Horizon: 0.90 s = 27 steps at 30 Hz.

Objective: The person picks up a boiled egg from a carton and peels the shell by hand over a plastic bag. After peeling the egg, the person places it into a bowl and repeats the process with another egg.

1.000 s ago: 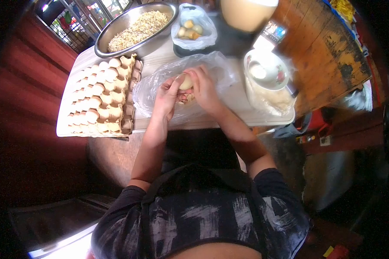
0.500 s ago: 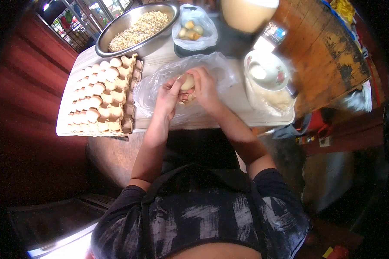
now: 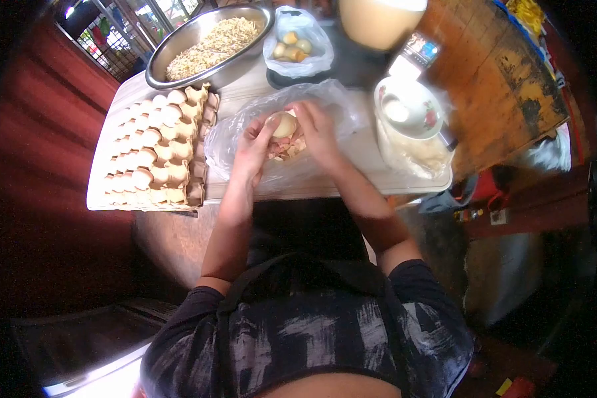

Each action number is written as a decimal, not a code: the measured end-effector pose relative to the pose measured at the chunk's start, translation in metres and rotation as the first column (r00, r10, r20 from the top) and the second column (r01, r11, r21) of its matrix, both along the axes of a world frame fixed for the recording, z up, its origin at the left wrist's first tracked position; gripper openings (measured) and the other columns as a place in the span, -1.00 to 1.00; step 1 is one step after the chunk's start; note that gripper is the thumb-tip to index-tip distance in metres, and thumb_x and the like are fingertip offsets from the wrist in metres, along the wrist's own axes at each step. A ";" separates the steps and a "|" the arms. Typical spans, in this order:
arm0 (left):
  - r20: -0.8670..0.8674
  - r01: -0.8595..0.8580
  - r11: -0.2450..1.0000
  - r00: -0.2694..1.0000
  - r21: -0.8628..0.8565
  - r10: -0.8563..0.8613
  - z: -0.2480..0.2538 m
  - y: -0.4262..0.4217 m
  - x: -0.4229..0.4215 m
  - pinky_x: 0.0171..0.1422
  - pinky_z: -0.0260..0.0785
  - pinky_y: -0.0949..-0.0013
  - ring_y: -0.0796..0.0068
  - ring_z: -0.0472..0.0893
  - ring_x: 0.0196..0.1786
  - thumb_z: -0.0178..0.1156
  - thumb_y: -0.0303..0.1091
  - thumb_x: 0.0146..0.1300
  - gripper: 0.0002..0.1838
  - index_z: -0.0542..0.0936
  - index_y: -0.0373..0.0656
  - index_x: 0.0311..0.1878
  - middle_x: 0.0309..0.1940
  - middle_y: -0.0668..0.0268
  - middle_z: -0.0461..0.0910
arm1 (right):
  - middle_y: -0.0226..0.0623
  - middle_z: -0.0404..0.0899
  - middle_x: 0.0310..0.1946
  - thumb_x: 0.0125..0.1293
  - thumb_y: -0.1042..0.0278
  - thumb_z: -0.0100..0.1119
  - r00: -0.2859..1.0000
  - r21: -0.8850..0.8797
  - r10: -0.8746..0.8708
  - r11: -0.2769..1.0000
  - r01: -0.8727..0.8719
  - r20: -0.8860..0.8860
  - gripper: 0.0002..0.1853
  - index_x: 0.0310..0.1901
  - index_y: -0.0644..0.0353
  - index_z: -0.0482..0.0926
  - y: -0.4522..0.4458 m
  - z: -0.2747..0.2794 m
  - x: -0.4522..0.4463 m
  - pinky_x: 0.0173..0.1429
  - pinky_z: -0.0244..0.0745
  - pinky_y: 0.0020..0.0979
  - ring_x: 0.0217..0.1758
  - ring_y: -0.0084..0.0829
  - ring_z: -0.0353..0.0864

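Note:
My left hand (image 3: 253, 149) is closed around a pale, smooth egg (image 3: 284, 126), with the thumb along its side. My right hand (image 3: 320, 138) curls its fingers against the egg's upper right side, where a small whitish bit shows near the fingertips. Whether that bit is loose shell, I cannot tell. Below the egg, broken eggshell pieces (image 3: 288, 148) lie on a clear plastic bag (image 3: 227, 140) spread over the table (image 3: 353, 171). Both hands are just above this bag.
Stacked egg cartons (image 3: 179, 149) with several eggs stand left. Behind are a metal basin (image 3: 154, 71) of shredded food and a bag (image 3: 317, 65) holding several eggs. A flowered bowl (image 3: 434, 118) sits on a plastic bag at right, near a large beige container (image 3: 378, 26).
My right hand has shifted slightly back and its fingers cover less of the egg. More of the egg and of the shell pieces below it shows now.

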<state>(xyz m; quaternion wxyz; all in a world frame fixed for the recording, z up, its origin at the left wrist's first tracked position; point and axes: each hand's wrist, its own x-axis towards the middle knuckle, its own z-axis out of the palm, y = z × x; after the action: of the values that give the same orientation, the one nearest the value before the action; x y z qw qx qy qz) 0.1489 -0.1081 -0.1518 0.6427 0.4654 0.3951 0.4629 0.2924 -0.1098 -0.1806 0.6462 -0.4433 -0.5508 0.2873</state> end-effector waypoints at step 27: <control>-0.202 0.089 0.949 0.979 0.304 -0.027 0.001 0.001 -0.012 -0.17 0.47 0.56 0.62 0.61 -0.24 0.36 -0.46 0.10 -0.59 0.56 -0.28 0.05 -0.23 0.27 0.65 | -0.27 0.56 -0.32 0.39 0.42 0.02 0.993 0.003 0.080 0.997 -0.080 -0.086 -0.80 -0.19 0.37 0.59 0.004 -0.004 0.004 -0.53 0.50 -0.56 -0.49 -0.56 0.57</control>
<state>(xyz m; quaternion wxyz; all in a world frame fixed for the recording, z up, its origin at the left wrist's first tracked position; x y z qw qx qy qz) 0.1368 -0.1075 -0.1506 0.5328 0.6154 0.3645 0.4523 0.2963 -0.1057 -0.1849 0.6572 -0.4081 -0.5397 0.3321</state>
